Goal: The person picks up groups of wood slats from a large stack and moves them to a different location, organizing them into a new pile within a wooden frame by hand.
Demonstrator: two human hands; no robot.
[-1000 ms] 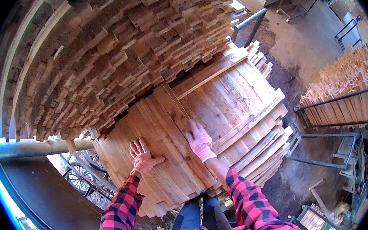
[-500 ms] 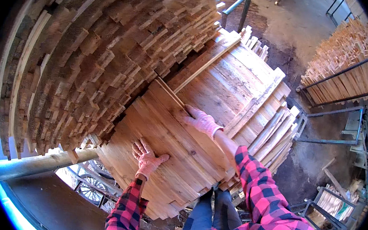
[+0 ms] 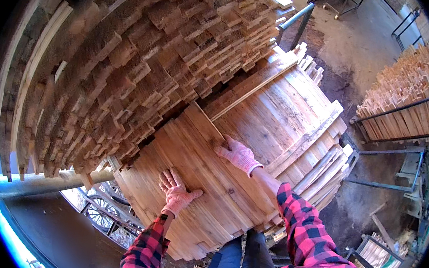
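Wooden boards (image 3: 172, 148) lie side by side in a flat layer in front of me. My left hand (image 3: 178, 194), in a pinkish work glove, lies flat on this layer with its fingers spread. Farther right, my right hand (image 3: 241, 157), gloved alike, is on the layer's far edge. Its thumb rests on top of the outermost board (image 3: 206, 120), and its other fingers bend over that board's edge, their tips partly hidden. Beyond this edge lies a second layer of boards (image 3: 272, 113), with a narrow strip (image 3: 254, 90) across its far part and a wider plank (image 3: 308, 137) along its right.
A tall stack of boards (image 3: 128, 65) rises at the left, end faces toward me. A metal pipe (image 3: 41, 185) runs below it, near a spoked wheel (image 3: 100, 213). At right stand a framed bundle of upright sticks (image 3: 400, 109) and a metal frame (image 3: 386, 185).
The whole view has shifted, with the stacks now slightly lower and farther right. Both hands stay at about the same places on the boards.
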